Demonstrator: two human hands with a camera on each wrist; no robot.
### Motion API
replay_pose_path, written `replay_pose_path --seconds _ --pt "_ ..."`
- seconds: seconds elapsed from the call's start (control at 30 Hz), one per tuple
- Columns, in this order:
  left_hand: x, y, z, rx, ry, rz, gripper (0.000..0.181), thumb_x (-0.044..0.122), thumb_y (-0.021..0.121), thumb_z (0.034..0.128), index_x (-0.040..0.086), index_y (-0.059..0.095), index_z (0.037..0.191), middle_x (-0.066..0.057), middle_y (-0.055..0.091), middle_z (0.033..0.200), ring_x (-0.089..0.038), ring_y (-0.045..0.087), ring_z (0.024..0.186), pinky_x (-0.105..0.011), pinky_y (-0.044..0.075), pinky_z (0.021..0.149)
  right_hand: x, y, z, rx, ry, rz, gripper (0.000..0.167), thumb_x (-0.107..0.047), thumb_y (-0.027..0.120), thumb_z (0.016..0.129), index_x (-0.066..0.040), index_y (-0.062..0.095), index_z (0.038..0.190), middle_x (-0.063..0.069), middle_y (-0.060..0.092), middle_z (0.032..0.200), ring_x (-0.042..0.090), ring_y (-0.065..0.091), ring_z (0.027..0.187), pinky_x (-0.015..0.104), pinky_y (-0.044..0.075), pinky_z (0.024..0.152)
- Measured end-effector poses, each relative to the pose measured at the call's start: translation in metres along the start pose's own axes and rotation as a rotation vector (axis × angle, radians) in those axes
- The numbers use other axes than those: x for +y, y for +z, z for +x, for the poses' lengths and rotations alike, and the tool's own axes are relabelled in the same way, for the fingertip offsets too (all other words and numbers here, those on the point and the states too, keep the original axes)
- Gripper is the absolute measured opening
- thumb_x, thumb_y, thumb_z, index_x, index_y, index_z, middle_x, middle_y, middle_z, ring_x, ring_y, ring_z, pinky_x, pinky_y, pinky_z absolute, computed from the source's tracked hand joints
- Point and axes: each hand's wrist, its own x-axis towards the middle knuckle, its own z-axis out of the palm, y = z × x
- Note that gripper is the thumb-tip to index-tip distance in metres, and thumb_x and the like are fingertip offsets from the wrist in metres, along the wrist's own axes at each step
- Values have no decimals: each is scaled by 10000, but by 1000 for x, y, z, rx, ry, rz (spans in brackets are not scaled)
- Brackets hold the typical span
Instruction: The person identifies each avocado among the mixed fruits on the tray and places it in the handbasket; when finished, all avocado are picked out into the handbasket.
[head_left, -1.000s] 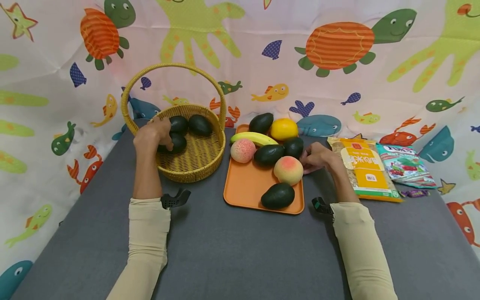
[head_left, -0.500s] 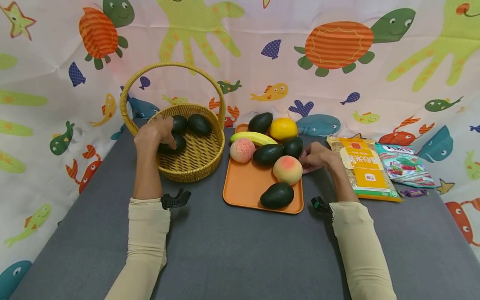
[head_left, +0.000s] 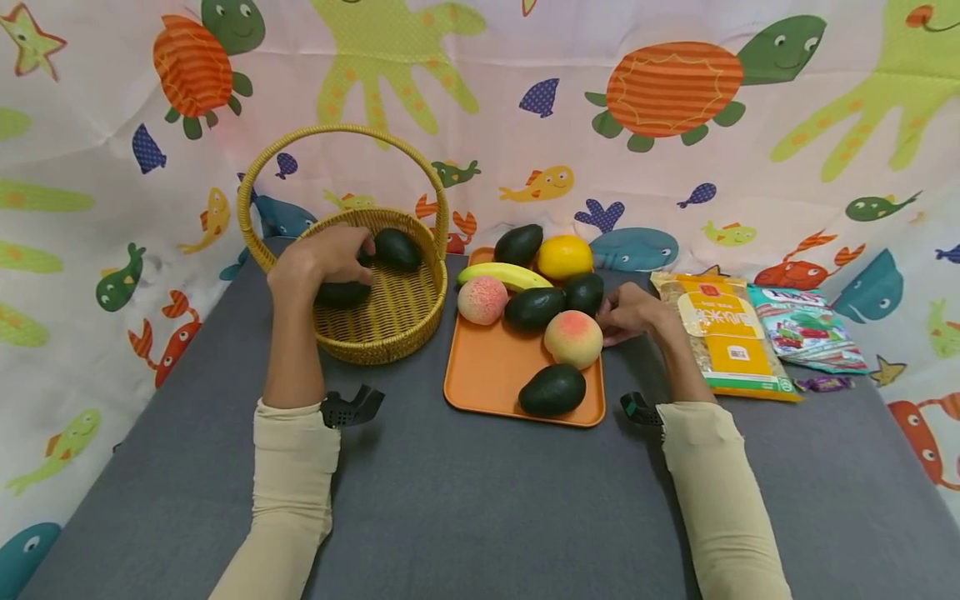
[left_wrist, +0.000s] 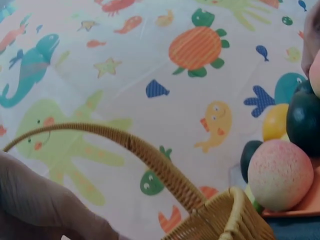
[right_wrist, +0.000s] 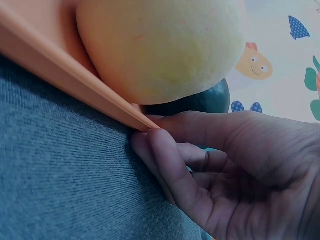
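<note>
In the head view my left hand (head_left: 318,258) reaches into the yellow wicker basket (head_left: 375,354). Its thumb and fingers curl round the back-left avocado (head_left: 366,257), which they mostly cover. A front avocado (head_left: 341,295) lies below the hand, and another avocado (head_left: 397,249) sits to its right. The left wrist view shows only part of that hand (left_wrist: 47,200) beside the basket handle (left_wrist: 125,137). My right hand (head_left: 633,313) pinches the right edge of the orange tray (head_left: 480,375). In the right wrist view its thumb and fingers meet on the tray's rim (right_wrist: 110,102), next to a peach (right_wrist: 160,50).
Several avocados (head_left: 552,390), a banana (head_left: 506,275), two peaches (head_left: 573,339) and a yellow fruit (head_left: 565,257) lie on the tray. To the right are a grain bag (head_left: 723,333), a candy bag (head_left: 806,329) and a purple-wrapped sweet (head_left: 825,383). A patterned cloth hangs behind.
My left hand has risen from the front avocado in the basket and shifted back and right onto the back-left one. The right hand keeps its hold on the tray edge.
</note>
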Motion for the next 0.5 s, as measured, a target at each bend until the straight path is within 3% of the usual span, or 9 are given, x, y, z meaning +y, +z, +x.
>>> replay_pose_path --seconds 0.23,0.5 --pt "21 0 -10 13 140 -53 476 274 709 1005 -6 573 1364 -242 624 1279 -356 608 1154 -520 502 1018 0 0 2 -3 3 3 122 -58 655 968 55 648 1011 37 675 780 91 688 669 256 634 667" --pt "42 6 -6 -23 312 -87 504 267 744 984 41 569 1398 -188 645 1267 -320 619 1180 -492 507 1062 -1 1 2 -8 0 -13 146 -80 671 965 52 660 1027 40 683 789 98 693 671 264 636 675"
